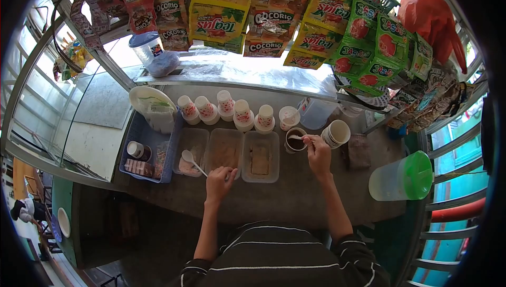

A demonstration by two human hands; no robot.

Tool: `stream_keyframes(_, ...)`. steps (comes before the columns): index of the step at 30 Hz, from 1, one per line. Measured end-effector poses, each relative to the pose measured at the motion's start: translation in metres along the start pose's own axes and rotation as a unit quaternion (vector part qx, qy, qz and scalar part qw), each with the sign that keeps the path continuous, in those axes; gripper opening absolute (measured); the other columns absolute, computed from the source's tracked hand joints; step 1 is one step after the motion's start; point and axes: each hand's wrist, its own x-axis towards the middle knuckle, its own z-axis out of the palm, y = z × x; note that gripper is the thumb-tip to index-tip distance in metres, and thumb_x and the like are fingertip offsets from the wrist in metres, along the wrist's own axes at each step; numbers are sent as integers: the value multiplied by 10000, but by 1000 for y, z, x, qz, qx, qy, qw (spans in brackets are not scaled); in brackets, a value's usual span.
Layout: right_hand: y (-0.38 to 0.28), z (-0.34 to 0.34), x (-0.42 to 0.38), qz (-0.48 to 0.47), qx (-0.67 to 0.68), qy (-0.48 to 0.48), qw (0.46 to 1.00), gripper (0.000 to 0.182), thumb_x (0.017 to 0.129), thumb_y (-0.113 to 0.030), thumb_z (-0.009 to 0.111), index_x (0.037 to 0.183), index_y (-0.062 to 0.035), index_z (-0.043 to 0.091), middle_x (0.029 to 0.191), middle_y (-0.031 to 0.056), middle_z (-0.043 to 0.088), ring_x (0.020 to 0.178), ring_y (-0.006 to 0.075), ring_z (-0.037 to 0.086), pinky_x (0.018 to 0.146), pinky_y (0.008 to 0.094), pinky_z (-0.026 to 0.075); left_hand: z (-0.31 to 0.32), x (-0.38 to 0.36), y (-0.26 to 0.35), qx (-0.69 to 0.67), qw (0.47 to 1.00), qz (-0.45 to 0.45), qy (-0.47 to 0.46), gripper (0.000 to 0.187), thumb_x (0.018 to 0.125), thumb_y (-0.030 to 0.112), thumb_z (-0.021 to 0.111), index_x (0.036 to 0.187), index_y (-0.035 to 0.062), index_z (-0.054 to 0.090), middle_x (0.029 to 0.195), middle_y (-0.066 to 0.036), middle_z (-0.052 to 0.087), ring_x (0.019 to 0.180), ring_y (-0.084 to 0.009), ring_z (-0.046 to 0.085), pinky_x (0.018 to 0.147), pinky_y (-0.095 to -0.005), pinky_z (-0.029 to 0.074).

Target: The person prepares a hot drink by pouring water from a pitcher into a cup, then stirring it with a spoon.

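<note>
My left hand (220,181) is closed at the near edge of the clear containers, on the handle end of a white plastic spoon (195,162). The spoon's bowl is over the left container (183,138), which has pinkish contents. Beside it stand a middle container (226,134) with brown contents and a right container (270,138) with a little brown matter inside. My right hand (318,155) grips a second white spoon (297,137), its bowl end over a paper cup (293,149) of dark contents. A stack of paper cups (337,132) stands just right of that hand.
Upside-down patterned cup stacks (242,112) line the back, near a clear pitcher (314,112). A blue basket (129,158) sits left; a green-lidded jug (390,179) stands right. Sachet strips (274,10) hang above. A glass-sided frame (87,123) borders the left.
</note>
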Motion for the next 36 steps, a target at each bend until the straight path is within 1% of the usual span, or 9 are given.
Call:
stream_keyframes(6,17,11,-8,2,-49,-17,999,209,935,-190,549,894,-17,659,814,119,642,676,276,608,613,350,457,-1,-2,1,11,1000,6,-10,230,861,250,643,777,36,649,715,-98,624,644,-277,586,617,-383,428)
stream_keyframes(8,14,8,-9,34,-61,-38,997,201,929,-196,535,876,-42,652,838,102,641,746,321,624,646,385,480,0,-3,0,12,1000,7,-16,236,874,264,626,780,48,638,717,-90,623,656,-281,591,618,-389,423)
stream_keyframes(12,7,6,-9,35,-64,-39,997,213,930,-205,528,856,-44,647,813,105,632,731,321,619,638,388,475,1,-1,2,0,1000,11,3,226,846,240,663,776,25,657,694,-105,615,600,-270,563,606,-377,427)
stream_keyframes(17,5,4,-3,33,-57,-33,997,232,940,-194,535,849,-16,652,774,119,629,636,279,585,589,346,437,2,-1,6,2,1000,6,-21,216,862,252,641,781,51,640,704,-77,613,651,-272,585,618,-387,421)
stream_keyframes(21,8,6,-1,50,-28,-35,998,204,928,-194,545,874,-30,655,791,119,635,704,315,615,623,384,466,6,-3,7,1,999,17,-27,213,857,251,646,776,54,638,696,-73,608,655,-269,584,618,-387,419)
stream_keyframes(24,15,11,-4,16,-23,-13,1000,222,935,-205,556,907,-18,672,780,119,639,621,245,592,578,330,439,10,-6,5,0,999,22,-35,216,857,252,646,769,55,635,699,-77,608,663,-271,586,623,-390,418)
stream_keyframes(30,11,6,-7,17,-100,3,995,209,926,-197,558,884,-25,668,775,115,631,657,265,606,599,344,452,13,-8,9,-6,999,38,-39,218,854,247,650,767,48,635,702,-91,608,654,-279,582,631,-387,423)
stream_keyframes(32,6,2,-5,55,-126,-20,990,222,923,-234,547,891,-42,653,822,118,641,728,330,616,624,400,470,15,-7,10,-8,998,45,-37,214,850,240,657,774,41,638,696,-96,606,635,-281,577,634,-382,428)
stream_keyframes(36,12,5,-5,62,-99,-20,993,238,928,-232,535,869,-33,651,808,125,638,725,334,613,623,405,465,16,-7,11,-10,998,51,-37,220,855,243,652,769,41,636,681,-94,594,627,-283,569,633,-388,428)
